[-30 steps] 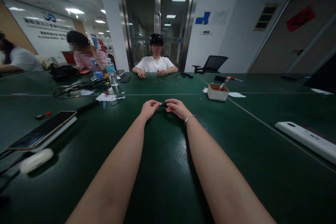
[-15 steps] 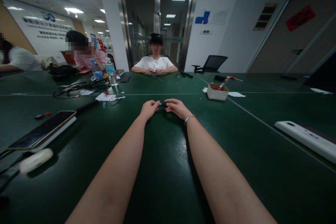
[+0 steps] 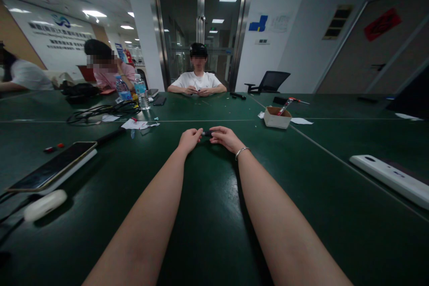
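Both hands meet over the green table, holding a small dark object between them. My left hand pinches its light, metallic-looking left end with thumb and finger. The fingers of my right hand are closed on its black right end, and a silver bangle circles that wrist. The object is too small to tell what it is. Farther off to the left, white paper scraps lie on the table; to the right is a small open box with a red and white item in it.
A phone on a white block and a white rounded device lie at left. Black cables and bottles stand beyond. At right is a long white device. A person sits opposite.
The small dark object and the fingertips have shifted very slightly to the left. Both hands keep their hold on it.
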Motion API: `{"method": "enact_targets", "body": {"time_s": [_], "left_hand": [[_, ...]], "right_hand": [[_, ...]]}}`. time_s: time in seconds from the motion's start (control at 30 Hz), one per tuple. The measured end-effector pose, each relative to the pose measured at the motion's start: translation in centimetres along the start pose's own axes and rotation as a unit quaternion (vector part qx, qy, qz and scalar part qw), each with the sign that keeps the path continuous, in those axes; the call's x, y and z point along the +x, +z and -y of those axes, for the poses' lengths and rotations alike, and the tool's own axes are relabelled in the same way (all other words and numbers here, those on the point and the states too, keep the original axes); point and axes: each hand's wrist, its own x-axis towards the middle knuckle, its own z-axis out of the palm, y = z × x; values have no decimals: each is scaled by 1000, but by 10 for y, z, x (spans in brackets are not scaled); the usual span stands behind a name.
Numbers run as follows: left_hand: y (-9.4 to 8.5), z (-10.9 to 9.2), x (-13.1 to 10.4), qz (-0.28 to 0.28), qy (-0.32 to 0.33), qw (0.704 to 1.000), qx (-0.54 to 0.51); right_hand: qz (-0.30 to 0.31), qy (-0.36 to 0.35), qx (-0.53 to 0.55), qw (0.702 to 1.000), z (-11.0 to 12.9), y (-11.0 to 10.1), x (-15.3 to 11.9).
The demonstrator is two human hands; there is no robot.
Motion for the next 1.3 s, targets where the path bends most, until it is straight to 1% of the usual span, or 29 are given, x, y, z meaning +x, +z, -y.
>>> {"method": "enact_targets", "body": {"time_s": [0.17, 0.47, 0.7, 0.87, 1.03, 1.17, 1.3], "left_hand": [[0, -2, 0, -14, 0, 1000, 10], [-2, -6, -4, -15, -12, 1000, 19], [-2, -4, -2, -1, -18, 1000, 22], [-3, -7, -3, -1, -19, 1000, 24], [-3, -10, -2, 4, -19, 998, 55], [-2, -8, 1, 10, -24, 997, 67], [-1, -5, 1, 8, -14, 998, 53]], "right_hand": [[4, 1, 1, 1000, 0, 0, -1], [8, -2, -2, 1000, 0, 1, -1], [19, -6, 3, 1000, 2, 1, -4], [20, -8, 9, 1000, 1, 0, -3], [27, -10, 20, 999, -2, -1, 0], [34, -11, 15, 999, -4, -3, 2], [34, -18, 15, 999, -5, -5, 3]]}}
